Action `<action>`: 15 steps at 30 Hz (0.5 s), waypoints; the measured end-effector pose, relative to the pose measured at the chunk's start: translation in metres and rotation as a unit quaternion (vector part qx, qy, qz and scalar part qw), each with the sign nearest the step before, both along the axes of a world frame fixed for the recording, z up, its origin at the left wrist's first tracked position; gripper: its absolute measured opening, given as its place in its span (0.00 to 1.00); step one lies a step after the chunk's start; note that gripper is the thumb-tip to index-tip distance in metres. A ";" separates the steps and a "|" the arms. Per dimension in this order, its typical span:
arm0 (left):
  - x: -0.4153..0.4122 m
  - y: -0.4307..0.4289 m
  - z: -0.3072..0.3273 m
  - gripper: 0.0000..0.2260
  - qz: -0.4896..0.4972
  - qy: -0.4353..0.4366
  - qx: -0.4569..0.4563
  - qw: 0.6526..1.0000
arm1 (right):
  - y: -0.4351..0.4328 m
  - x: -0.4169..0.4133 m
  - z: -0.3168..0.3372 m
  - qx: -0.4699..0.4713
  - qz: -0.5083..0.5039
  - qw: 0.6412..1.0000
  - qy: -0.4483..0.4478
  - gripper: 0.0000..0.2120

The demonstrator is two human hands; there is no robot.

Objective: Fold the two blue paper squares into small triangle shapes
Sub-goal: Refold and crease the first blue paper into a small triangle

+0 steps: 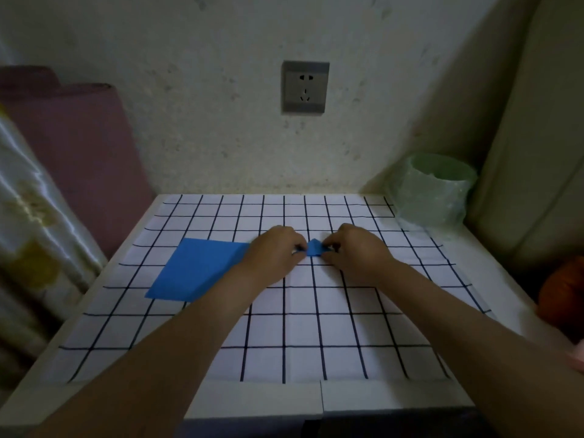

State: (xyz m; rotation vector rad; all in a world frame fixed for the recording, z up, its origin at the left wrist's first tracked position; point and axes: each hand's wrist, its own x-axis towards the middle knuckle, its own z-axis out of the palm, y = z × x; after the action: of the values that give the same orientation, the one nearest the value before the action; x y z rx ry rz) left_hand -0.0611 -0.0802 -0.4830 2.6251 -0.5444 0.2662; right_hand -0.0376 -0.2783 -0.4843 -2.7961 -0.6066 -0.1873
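Observation:
A small folded blue paper triangle [313, 248] lies on the gridded white table top [316, 327], near its middle. My left hand [271, 252] pinches the triangle's left edge with curled fingertips. On its right side, my right hand [355, 251] pinches it the same way. An unfolded blue paper square [196, 268] lies flat to the left, its right corner hidden under my left wrist.
A green plastic-lined bin [434, 191] stands at the table's back right corner. The wall with a socket [305, 87] is behind. Pink and patterned fabric [63, 159] lean at the left. An orange object [562, 292] sits beyond the right edge.

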 end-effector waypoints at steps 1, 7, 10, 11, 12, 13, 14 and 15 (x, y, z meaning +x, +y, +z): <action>0.006 0.001 0.000 0.09 0.000 0.003 -0.002 1.000 | 0.002 0.006 0.000 0.003 -0.003 1.000 0.000 0.14; 0.022 0.004 -0.006 0.13 0.019 0.006 -0.038 0.999 | 0.005 0.024 -0.002 0.036 -0.017 0.999 0.015 0.18; 0.022 0.004 -0.011 0.14 0.042 0.004 -0.036 0.998 | 0.004 0.025 -0.001 0.030 -0.030 0.999 0.023 0.20; 0.022 0.003 -0.012 0.13 0.054 0.004 -0.036 0.998 | 0.004 0.025 -0.001 0.023 -0.034 0.999 0.026 0.19; 0.022 0.003 -0.011 0.11 0.063 0.006 -0.041 0.997 | 0.004 0.025 0.000 0.020 -0.037 0.999 0.030 0.18; 0.023 0.002 -0.011 0.09 0.069 0.008 -0.051 0.996 | 0.004 0.025 0.000 0.024 -0.039 0.998 0.035 0.16; 0.024 0.001 -0.010 0.08 0.076 0.011 -0.061 0.995 | 0.004 0.024 0.000 0.031 -0.042 0.998 0.040 0.15; 0.025 0.000 -0.010 0.08 0.083 0.014 -0.068 0.994 | 0.005 0.024 0.000 0.041 -0.047 0.997 0.044 0.14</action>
State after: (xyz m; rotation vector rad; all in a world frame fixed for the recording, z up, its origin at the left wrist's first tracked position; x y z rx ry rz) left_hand -0.0365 -0.0802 -0.4932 2.5399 -0.2874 0.3066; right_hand -0.0135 -0.2733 -0.4840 -2.7388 -0.4380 -0.1038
